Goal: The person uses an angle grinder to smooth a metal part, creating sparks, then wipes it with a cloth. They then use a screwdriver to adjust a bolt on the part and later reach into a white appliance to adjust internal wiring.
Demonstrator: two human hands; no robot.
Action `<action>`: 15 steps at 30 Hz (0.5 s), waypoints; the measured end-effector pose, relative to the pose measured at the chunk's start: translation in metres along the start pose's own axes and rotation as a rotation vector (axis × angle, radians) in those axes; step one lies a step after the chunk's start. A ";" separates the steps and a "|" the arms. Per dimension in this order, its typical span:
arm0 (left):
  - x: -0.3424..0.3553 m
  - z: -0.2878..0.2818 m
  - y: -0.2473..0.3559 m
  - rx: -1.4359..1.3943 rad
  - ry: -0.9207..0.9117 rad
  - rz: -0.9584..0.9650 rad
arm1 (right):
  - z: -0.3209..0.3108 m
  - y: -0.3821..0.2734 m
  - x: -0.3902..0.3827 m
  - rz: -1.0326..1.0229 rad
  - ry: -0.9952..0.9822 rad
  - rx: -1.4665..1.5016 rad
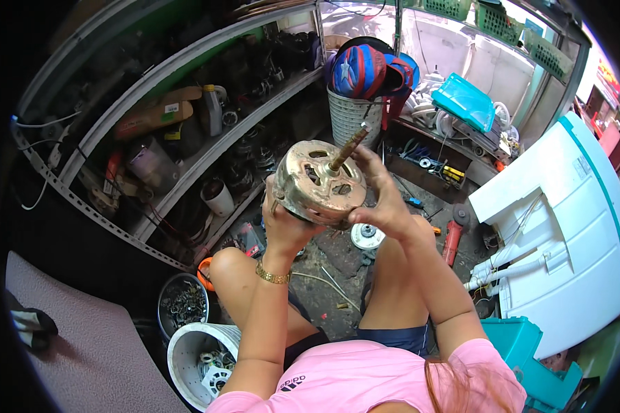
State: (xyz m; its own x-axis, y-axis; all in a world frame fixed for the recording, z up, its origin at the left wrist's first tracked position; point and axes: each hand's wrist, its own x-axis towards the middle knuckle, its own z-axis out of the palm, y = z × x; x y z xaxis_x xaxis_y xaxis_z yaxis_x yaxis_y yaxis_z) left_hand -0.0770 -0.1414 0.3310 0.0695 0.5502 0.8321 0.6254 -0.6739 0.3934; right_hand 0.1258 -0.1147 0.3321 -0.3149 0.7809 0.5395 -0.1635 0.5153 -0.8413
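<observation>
A metal motor (308,189) with a slotted, worn housing and a long shaft sticking up toward the right is held in the air at mid-frame. My left hand (284,221) grips it from the left and below, its fingers partly hidden by the housing. My right hand (382,203) holds its right side, thumb at the lower edge and fingers up beside the shaft. Below it on the floor lie a white round part (366,241) and a red angle grinder (452,239).
Cluttered metal shelves (186,158) run along the left. A white washer cabinet (558,220) leans at right beside teal plastic (530,365). A bucket (184,358) and bowl (183,279) of parts sit at lower left. A bin (351,117) with bags stands at back, near bent legs (393,296).
</observation>
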 end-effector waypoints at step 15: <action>-0.025 -0.032 0.019 -1.164 -0.251 -1.117 | 0.006 -0.009 -0.001 0.415 -0.013 0.123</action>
State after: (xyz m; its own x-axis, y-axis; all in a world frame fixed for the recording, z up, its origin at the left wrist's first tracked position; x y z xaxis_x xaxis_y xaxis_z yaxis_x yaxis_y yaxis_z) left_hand -0.0921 -0.1838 0.3298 0.2007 0.9757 -0.0882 -0.4333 0.1691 0.8852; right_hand 0.1222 -0.1218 0.3392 -0.3894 0.9079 0.1550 -0.1309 0.1120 -0.9850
